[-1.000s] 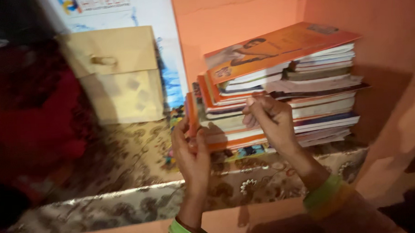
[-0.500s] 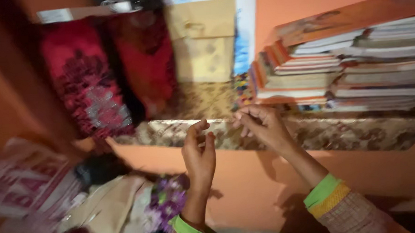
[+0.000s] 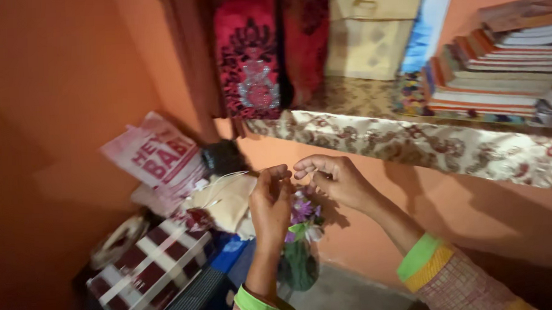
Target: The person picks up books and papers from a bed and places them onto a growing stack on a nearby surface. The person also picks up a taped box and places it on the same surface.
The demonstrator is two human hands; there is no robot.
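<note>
My left hand [image 3: 271,201] and my right hand [image 3: 330,179] are raised side by side below an orange shelf edge, fingers loosely curled and fingertips pinched; neither holds anything I can make out. Just behind and under them stands a green vase [image 3: 299,264] with purple and white flowers [image 3: 302,212]. A stack of books [image 3: 499,68] lies on the shelf at the upper right, well away from both hands. The shelf is covered by a floral brocade cloth [image 3: 410,144].
On the shelf stand a cream box [image 3: 372,32] and red embroidered fabric [image 3: 254,52]. Below at left lie a pink and white printed bag [image 3: 157,156], a beige bundle [image 3: 225,202] and a maroon and white checked box [image 3: 151,266]. Orange walls close in left and behind.
Both hands have let go of the book stack and dropped below the shelf. The view has swung left and down, bringing the bags, box and vase into sight.
</note>
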